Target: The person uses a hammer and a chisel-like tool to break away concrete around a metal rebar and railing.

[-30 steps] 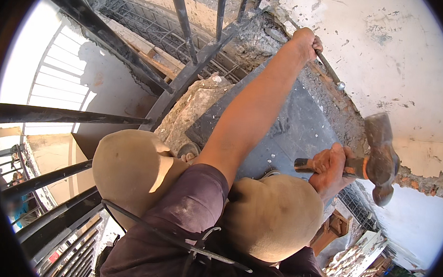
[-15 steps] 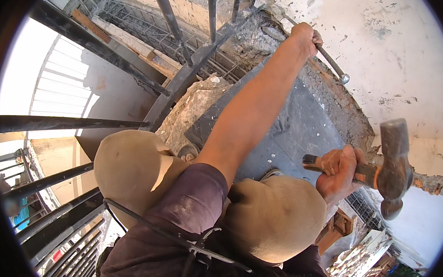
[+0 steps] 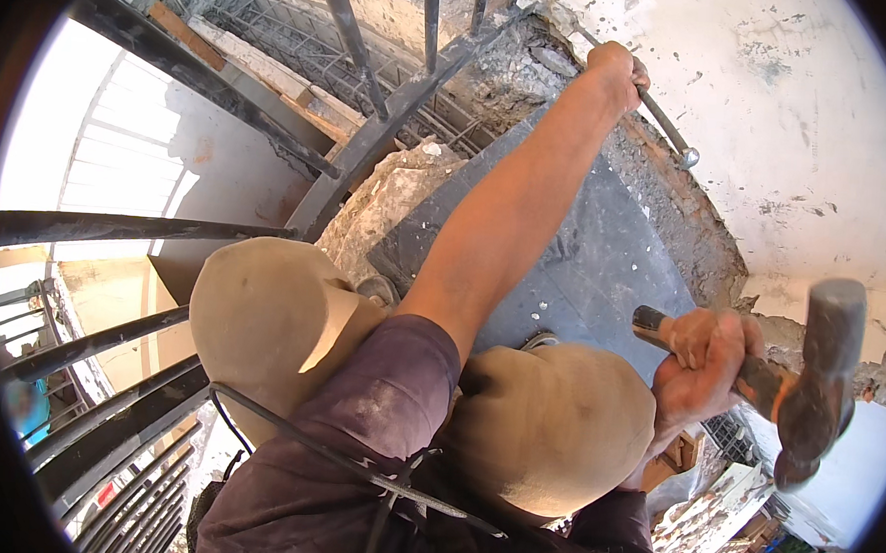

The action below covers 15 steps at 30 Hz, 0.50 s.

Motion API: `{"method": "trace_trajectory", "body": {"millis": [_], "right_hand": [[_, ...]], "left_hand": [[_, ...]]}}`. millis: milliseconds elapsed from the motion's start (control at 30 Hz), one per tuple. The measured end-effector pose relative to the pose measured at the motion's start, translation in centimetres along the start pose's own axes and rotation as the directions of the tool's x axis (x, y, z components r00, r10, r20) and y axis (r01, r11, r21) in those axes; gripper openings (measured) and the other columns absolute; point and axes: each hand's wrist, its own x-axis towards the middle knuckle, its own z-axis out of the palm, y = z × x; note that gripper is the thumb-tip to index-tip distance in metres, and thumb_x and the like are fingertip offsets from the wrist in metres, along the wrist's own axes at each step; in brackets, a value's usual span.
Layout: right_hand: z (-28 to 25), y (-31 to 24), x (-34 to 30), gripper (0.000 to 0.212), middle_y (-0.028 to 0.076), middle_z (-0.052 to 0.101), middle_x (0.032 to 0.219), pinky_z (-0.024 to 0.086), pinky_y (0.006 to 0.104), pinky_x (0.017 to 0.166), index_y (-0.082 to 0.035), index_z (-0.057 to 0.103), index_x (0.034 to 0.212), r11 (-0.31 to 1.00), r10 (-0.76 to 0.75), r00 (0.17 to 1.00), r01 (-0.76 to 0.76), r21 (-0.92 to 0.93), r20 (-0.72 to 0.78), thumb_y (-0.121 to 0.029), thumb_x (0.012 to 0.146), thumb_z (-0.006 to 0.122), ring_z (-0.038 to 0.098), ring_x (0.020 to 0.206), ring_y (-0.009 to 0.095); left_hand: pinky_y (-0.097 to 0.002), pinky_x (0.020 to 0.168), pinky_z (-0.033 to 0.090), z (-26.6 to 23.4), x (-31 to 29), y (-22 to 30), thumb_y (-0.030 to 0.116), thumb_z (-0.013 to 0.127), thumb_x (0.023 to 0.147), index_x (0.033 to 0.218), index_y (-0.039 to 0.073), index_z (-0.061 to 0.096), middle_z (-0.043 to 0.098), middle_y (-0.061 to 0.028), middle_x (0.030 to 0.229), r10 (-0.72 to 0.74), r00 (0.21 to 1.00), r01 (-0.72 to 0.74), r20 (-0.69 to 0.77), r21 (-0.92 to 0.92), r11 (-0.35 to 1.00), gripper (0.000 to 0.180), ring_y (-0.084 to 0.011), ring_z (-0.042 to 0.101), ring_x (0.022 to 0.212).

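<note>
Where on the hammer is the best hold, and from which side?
Probably by the hammer's handle, clear of its head, coming from the person's side, as the right hand does. The handle is slim enough for fingers to wrap, and it slants crosswise, its free end to the left and the bulky head to the right.

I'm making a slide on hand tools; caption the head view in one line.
Left hand grips a metal rod beside a chipped pale wall; right hand holds a hammer.
</note>
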Motion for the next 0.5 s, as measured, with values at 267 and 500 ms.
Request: {"method": "trace_trajectory", "body": {"millis": [267, 500], "right_hand": [[2.1, 7.3, 0.4, 0.033, -0.004, 0.035, 0.053, 0.027, 0.0258, 0.045, -0.012, 0.036, 0.060, 0.931, 0.336, 0.942, -0.336, -0.145, -0.023, -0.005, 0.085, 0.056, 0.031, 0.046, 0.006], [-4.2, 6.5, -0.6, 0.023, -0.004, 0.034, 0.054, 0.024, 0.0250, 0.040, -0.009, 0.043, 0.072, 0.843, 0.535, 0.776, -0.516, 0.152, -0.334, -0.005, 0.084, 0.062, 0.028, 0.043, 0.006]], "left_hand": [[-0.0242, 0.038, 0.023, -0.3, 1.0, 1.0, 0.006, 0.030, 0.094, 0.081, 0.004, 0.042, 0.035, -0.0031, 0.056, -0.010, 0.998, 0.006, -0.066, -0.062, 0.998, 0.018, -0.0122, 0.026, 0.042], [-0.0231, 0.038, 0.024, 1.5, -0.2, -2.1, 0.011, 0.031, 0.095, 0.080, 0.006, 0.043, 0.042, -0.0036, 0.065, 0.026, 0.996, -0.022, -0.090, 0.048, 0.999, 0.020, -0.0114, 0.029, 0.043]]}}
